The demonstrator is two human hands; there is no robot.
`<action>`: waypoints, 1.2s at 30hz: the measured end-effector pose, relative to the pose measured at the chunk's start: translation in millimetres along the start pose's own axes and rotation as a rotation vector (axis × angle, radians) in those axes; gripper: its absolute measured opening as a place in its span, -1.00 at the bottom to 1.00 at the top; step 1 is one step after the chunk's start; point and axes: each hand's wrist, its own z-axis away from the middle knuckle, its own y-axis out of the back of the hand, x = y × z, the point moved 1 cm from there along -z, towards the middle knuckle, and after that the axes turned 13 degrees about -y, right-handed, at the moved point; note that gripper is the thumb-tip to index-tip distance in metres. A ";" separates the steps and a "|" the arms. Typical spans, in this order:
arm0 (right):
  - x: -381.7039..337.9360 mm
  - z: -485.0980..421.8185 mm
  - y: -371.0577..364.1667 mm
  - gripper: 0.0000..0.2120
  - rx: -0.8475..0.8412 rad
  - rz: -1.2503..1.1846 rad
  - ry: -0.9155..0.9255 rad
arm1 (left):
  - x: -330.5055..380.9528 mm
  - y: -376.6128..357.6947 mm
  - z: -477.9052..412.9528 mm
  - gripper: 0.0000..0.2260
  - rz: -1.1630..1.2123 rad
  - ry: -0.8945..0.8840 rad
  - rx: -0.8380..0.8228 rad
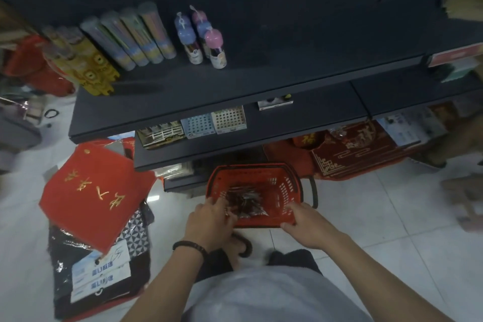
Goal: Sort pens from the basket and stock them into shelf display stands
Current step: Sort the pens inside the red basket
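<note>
— Where are the pens right now?

— In the red basket (pixel 283 185), which sits on the white tiled floor (pixel 366 217) directly ahead of both hands. The pens (pixel 247 200) lie in a loose dark heap on its bottom, between the two hands and just beyond the fingertips.

— What are the hands doing?

— The left hand (pixel 211 219) reaches over the near left rim with its fingers curled down into the heap; it looks to be pinching a few pens, though blur hides the exact grip. A dark bead bracelet (pixel 189 246) sits on that wrist. The right hand (pixel 304 219) clasps the basket's near right corner, thumb under the rim and fingers over the edge.

— And the display stands?

— Farther off, above the basket, on a dark shelf (pixel 300 117): a blue perforated stand (pixel 197 125), a white one (pixel 229 119) touching it on the right hand's side, and a darker box (pixel 160 134) on the left hand's side.

— Anything beside the hands?

— A red folded cloth with gold lettering (pixel 94 196) lies on the floor off to the left hand's side.
</note>
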 end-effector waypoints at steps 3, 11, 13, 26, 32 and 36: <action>-5.1 -17.7 -4.4 -0.68 0.002 -0.050 -0.015 | -14.8 -2.0 -25.6 -0.62 0.007 -0.021 -0.060; -43.0 -119.2 -48.0 -0.38 0.039 -0.292 -0.186 | -112.9 -9.4 -154.3 -0.56 -0.109 -0.201 -0.229; -59.6 -145.5 -62.3 -0.44 0.060 -0.333 -0.228 | -137.9 -22.7 -196.6 -0.59 -0.138 -0.267 -0.303; -48.1 -331.1 -239.5 -0.34 0.136 -0.207 -0.206 | -239.8 -230.5 -317.5 -0.47 -0.439 -0.564 -0.466; -18.6 -392.4 -313.5 -0.18 0.180 0.169 0.185 | -250.2 -319.3 -342.0 -0.68 -0.373 -0.713 -0.425; -11.1 -434.3 -323.7 -0.14 0.152 0.212 0.271 | -228.5 -345.3 -365.8 -0.64 -0.167 -0.801 -0.475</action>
